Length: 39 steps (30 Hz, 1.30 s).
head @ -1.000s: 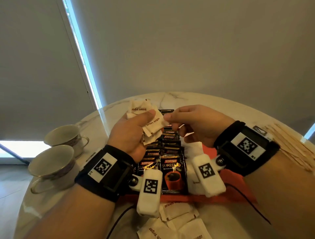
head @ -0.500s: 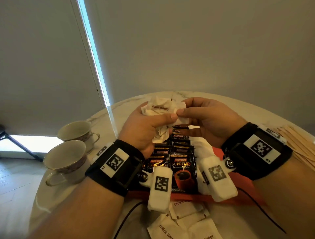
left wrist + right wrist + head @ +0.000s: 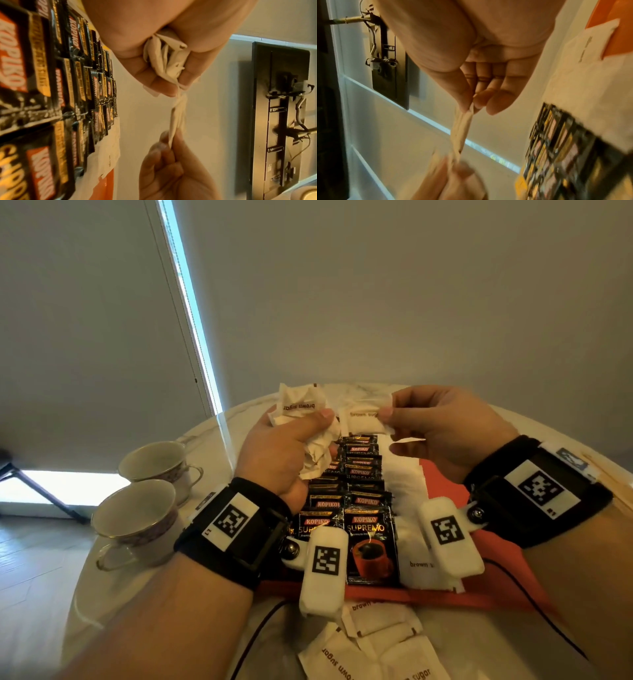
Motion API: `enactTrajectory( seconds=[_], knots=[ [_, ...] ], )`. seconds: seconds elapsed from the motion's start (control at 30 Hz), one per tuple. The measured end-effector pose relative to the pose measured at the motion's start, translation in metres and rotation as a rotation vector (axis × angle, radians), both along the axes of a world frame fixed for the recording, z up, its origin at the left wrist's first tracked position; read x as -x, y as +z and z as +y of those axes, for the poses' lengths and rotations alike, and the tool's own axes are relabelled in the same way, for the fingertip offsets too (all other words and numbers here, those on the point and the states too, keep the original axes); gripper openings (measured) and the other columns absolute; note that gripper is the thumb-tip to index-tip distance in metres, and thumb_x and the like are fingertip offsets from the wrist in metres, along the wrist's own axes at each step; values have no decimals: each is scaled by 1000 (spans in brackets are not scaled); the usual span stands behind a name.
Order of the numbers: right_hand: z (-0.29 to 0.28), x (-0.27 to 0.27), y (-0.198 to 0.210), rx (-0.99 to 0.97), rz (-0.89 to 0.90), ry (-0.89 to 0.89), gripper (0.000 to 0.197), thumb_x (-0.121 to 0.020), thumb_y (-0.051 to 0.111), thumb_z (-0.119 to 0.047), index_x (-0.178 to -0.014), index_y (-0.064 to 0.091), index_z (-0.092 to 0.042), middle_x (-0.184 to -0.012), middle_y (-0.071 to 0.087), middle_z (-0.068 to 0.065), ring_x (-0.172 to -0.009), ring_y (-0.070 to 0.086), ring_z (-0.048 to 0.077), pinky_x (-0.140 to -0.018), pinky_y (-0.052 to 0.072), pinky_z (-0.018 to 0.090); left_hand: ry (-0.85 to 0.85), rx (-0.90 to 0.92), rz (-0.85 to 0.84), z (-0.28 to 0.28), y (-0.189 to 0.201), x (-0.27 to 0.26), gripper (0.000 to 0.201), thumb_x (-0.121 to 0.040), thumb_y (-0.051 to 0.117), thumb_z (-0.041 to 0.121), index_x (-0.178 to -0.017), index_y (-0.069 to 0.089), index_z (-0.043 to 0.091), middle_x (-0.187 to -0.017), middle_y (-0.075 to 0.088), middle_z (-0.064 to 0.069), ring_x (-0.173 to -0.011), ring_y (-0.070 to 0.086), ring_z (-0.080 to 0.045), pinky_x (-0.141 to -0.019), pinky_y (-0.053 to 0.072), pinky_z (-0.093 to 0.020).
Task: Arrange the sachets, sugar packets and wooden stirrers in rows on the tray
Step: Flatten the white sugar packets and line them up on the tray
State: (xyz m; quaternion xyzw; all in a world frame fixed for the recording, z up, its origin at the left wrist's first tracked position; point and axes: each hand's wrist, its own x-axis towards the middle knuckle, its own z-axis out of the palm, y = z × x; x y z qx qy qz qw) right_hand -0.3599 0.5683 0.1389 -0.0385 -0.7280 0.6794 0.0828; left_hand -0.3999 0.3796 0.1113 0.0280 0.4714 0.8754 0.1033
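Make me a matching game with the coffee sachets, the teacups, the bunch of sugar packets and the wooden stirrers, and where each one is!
Things:
1. coffee sachets
2. teacups
3. bunch of sugar packets
4. wooden stirrers

Places:
A. held in the left hand
B. on the table, far right
C. in rows on the red tray
D. on the table, left of the tray

Pairs: 1-C, 2-D, 3-A, 4-B

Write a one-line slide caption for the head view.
Left hand grips a bunch of sugar packets while right hand pinches one packet above the tray of coffee sachets.
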Motion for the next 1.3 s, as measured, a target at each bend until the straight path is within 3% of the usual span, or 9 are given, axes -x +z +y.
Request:
enactTrajectory(
  seconds=[0.1, 0.3, 0.43, 0.57, 0.67, 0.8, 1.03, 1.13, 1.3],
  knots=[
    [24, 7, -4, 33, -36, -134, 9, -89, 73, -5, -86, 69, -12, -70, 68, 1, -55, 59, 9, -55, 54, 26, 59, 28, -1, -2, 2, 3, 32, -89, 74, -1, -119, 64, -2, -81, 75, -15, -59, 72, -23, -44, 54, -25],
    [81, 25, -31, 185, -341, -392, 21, -99, 55, 1, -81, 57, -11, -66, 48, 2, -56, 42, 10, -54, 34, 22, 61, 48, -32, -1, 0, 3, 29, -88, 74, -4, -115, 64, 3, -69, 76, -8, -57, 74, -20, -45, 55, -25],
    [103, 36, -48, 48, -500, -436, 6, -100, 56, -2, -98, 62, -4, -70, 53, 4, -56, 46, 12, -42, 40, 22, 72, 60, -26, 0, -2, 3, 28, -87, 74, -6, -110, 63, 5, -70, 76, -8, -59, 75, -20, -48, 56, -27],
    [106, 45, -54, -28, -554, -431, 6, -99, 59, -1, -94, 62, -2, -75, 57, 7, -58, 50, 13, -50, 42, 25, 52, 80, -7, -1, -3, 4, 20, -88, 74, -4, -102, 65, 8, -74, 76, -9, -62, 74, -21, -51, 58, -28],
    [104, 48, -53, -64, -561, -420, 2, -95, 64, -1, -96, 66, 0, -76, 60, 10, -59, 53, 16, -54, 46, 26, 66, 105, 0, -1, -6, 7, 23, -87, 75, -3, -106, 66, 7, -79, 77, -9, -66, 76, -22, -53, 60, -29],
    [102, 45, -53, -62, -524, -408, 7, -97, 64, -3, -95, 66, 4, -75, 63, 10, -60, 58, 14, -44, 53, 21, 73, 111, -2, -1, -8, 11, 25, -88, 75, -2, -109, 67, 8, -83, 77, -10, -67, 76, -20, -53, 59, -28],
    [100, 44, -55, 78, -395, -445, 14, -95, 68, -10, -105, 67, 0, -77, 63, 10, -62, 61, 18, -58, 57, 30, 70, 114, 4, 1, -12, 16, 32, -87, 76, -2, -115, 66, 9, -90, 76, -10, -71, 77, -19, -54, 58, -28],
    [92, 39, -50, -1, -513, -306, 17, -97, 67, -20, -90, 67, -4, -77, 64, 8, -67, 61, 19, -63, 54, 31, 63, 111, 9, 1, -13, 16, 31, -87, 76, -2, -115, 66, 8, -86, 76, -10, -67, 76, -19, -51, 57, -27],
    [94, 41, -49, -54, -582, -297, 24, -100, 62, -24, -93, 70, -2, -84, 68, 11, -68, 63, 20, -64, 54, 30, 64, 105, 9, 1, -13, 15, 33, -87, 74, -3, -117, 65, 8, -84, 77, -10, -66, 76, -20, -51, 57, -27]
  ],
)
